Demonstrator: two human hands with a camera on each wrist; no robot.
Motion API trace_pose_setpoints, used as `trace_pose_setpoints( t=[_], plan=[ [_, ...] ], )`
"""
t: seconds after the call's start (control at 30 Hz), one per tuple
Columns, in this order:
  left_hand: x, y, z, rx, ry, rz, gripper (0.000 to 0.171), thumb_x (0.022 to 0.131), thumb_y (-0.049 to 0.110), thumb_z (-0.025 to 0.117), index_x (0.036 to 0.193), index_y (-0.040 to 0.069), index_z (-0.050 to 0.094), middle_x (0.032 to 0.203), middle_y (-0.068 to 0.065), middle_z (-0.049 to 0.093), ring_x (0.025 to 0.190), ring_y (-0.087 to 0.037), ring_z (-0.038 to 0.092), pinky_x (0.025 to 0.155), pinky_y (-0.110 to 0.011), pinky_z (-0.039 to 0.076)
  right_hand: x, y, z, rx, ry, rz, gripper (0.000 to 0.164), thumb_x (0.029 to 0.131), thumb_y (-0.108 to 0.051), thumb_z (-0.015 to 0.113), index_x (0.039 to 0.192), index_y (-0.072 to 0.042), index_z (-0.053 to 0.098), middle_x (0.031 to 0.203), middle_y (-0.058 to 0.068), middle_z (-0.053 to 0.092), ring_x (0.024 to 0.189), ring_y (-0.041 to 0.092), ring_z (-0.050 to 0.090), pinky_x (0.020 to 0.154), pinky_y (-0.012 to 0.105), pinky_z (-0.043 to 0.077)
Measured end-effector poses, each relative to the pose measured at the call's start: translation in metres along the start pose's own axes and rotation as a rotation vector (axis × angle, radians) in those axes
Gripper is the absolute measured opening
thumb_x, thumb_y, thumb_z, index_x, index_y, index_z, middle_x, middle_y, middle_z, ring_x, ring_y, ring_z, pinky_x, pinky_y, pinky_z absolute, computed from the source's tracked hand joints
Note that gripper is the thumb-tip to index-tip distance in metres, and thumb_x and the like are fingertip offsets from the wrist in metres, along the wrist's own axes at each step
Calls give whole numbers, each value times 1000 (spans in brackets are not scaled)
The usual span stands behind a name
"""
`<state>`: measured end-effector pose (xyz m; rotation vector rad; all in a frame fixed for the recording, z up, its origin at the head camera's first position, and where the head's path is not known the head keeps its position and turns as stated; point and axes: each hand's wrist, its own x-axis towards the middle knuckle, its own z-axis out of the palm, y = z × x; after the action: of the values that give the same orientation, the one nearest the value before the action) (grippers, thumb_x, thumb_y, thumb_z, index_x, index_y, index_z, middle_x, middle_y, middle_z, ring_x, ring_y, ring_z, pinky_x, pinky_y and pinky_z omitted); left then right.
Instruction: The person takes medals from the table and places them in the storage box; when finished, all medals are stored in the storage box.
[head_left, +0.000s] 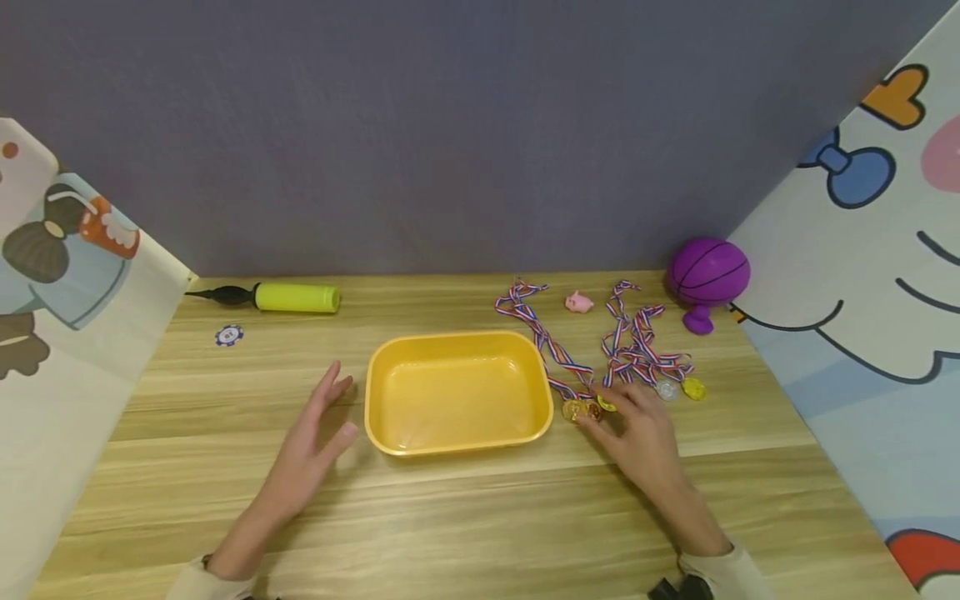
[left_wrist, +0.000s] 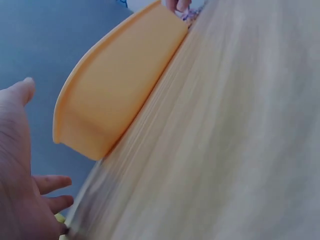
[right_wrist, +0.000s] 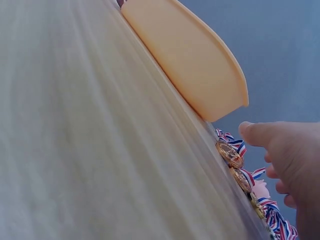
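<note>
A yellow plastic basin (head_left: 457,446) stands in the middle of the wooden table with only its bare bottom showing inside. My left hand (head_left: 306,462) hovers at its left side, fingers spread and apart from the wall. On the other side, my right hand (head_left: 641,433) reaches over several medals with striped ribbons; thumb and fingers are parted, and nothing shows between them. Bronze-coloured medals (right_wrist: 230,154) lie just beyond the thumb in the right wrist view. A silver medal (head_left: 666,390) and a gold medal (head_left: 694,388) lie right of that hand.
At the back left lie a yellow-green hand pump (head_left: 296,297) and a poker chip (head_left: 228,335). A small pink pig (head_left: 578,302) sits behind the medals. The purple balloon-like basketball (head_left: 708,273) stands at the back right corner, against the printed side wall (head_left: 840,283).
</note>
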<state>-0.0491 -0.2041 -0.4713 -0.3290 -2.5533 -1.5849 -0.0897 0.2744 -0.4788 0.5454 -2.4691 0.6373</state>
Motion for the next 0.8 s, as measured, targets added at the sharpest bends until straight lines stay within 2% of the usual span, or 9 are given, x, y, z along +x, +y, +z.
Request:
trace_pose_setpoints(
  t=[0.13,0.23,0.4,0.57,0.8],
  plan=[
    [-3,-7,8,40,13,84,91,103,10,75,178,23,25,162,-25,55,151,-47,47,137,-65,7,-3,-2,3,40,-5,58,52,76,-26,101,121,-5,84,107,15,75,100,38,67,88,53,53],
    [-4,-11,13,89,8,120,94,101,19,80,178,23,26,160,-25,58,150,-48,47,136,-67,-1,-4,-3,5,67,-11,99,55,72,-22,104,121,-6,85,104,14,73,97,34,65,84,47,49],
    [-5,-13,14,125,-9,121,100,97,25,84,178,24,26,160,-22,59,150,-47,49,136,-69,-4,-5,-3,7,69,-14,109,57,70,-22,107,120,-7,86,93,8,66,86,19,53,75,37,42],
    [-4,-16,13,144,-39,125,102,95,27,86,178,24,27,163,-17,58,155,-37,47,135,-69,-6,-5,-2,9,77,-20,96,59,67,-24,107,120,-7,86,83,4,57,82,14,42,77,33,35],
    [-3,-15,14,156,-56,112,100,96,29,86,178,21,29,164,-19,57,158,-51,38,135,-69,-7,-5,-2,12,55,-28,91,51,67,-21,107,112,-5,87,84,3,59,81,14,42,77,34,36]
  ],
)
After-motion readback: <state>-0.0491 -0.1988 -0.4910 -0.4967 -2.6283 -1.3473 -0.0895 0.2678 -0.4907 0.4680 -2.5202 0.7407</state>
